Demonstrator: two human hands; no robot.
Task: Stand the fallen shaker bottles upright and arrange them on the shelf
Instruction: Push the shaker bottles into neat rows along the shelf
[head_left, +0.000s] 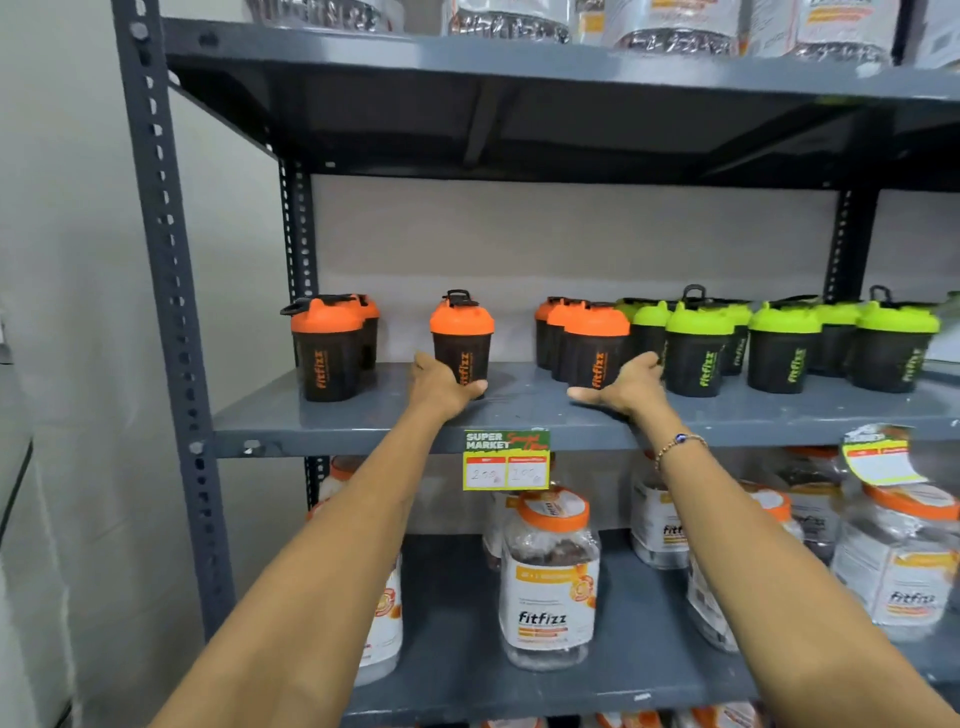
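**Two hands at a row of upright shaker bottles on a grey metal shelf**

A grey metal shelf runs across the view at chest height, with a perforated upright post at its left end. Farthest left on the shelf stand two orange-lidded shaker bottles, one behind the other, both upright.

Next comes a single orange-lidded bottle, standing alone with a gap on each side. The left hand is wrapped around its base, thumb across the front and fingers behind it.

A yellow price tag hangs from the shelf edge between the two forearms.

To the right stands a tight cluster of orange-lidded bottles, all upright. The right hand is spread open, palm turned toward the front bottle of this cluster and thumb pointing left along the shelf; whether it touches the bottle cannot be told. A beaded bracelet circles that wrist.

Further right, touching the orange cluster, a group of green-lidded bottles stands upright, reaching the frame's right edge.

On the shelf below sit clear jars with orange lids.
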